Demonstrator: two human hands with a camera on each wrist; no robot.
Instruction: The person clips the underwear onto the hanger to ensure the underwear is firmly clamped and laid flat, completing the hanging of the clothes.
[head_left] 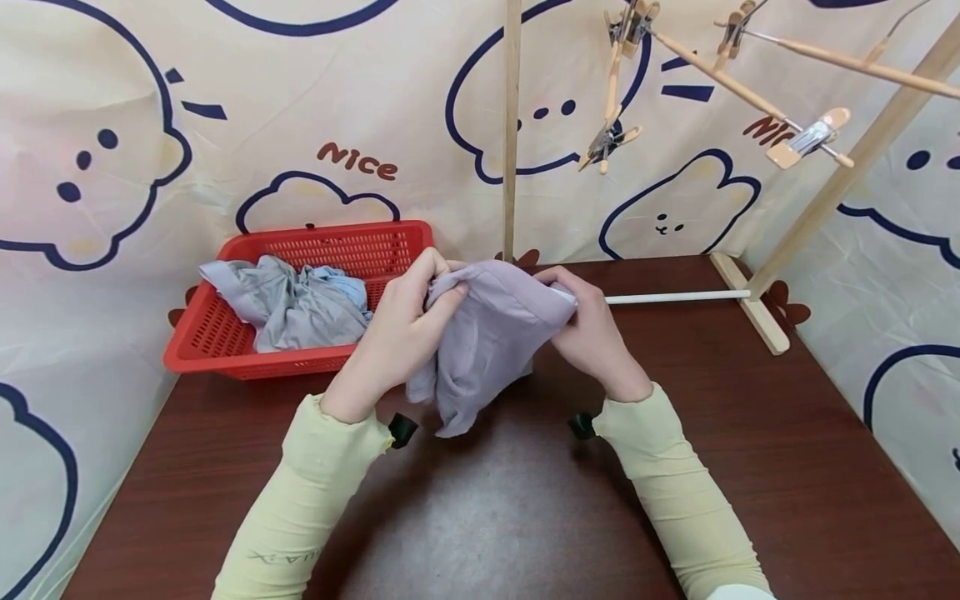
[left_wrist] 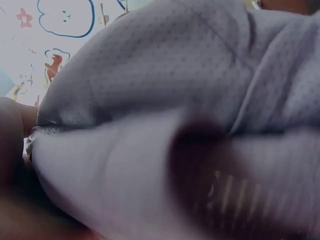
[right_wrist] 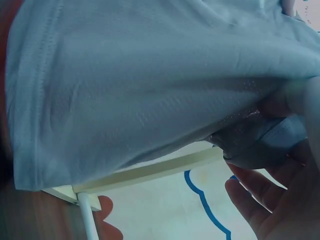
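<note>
A pale lilac garment (head_left: 495,333) hangs between two hands over the dark tabletop (head_left: 465,525).
From where I stand, taking twelve o'clock as straight ahead of the person, the cloth lies at three o'clock from the left hand (head_left: 405,321), whose thumb and fingers pinch its upper edge, and at nine o'clock from the right hand (head_left: 592,337), which grips the other end of its band; loose folds drop toward six o'clock, and I can't tell whether they touch the wood. Out at nine to ten o'clock from the garment, just beyond the left hand, sits a red basket (head_left: 300,244) with crumpled grey and blue clothes (head_left: 300,308) in it. A white rod (head_left: 675,297) runs off at three o'clock, and wooden clothespins (head_left: 810,140) hang higher, toward one.
</note>
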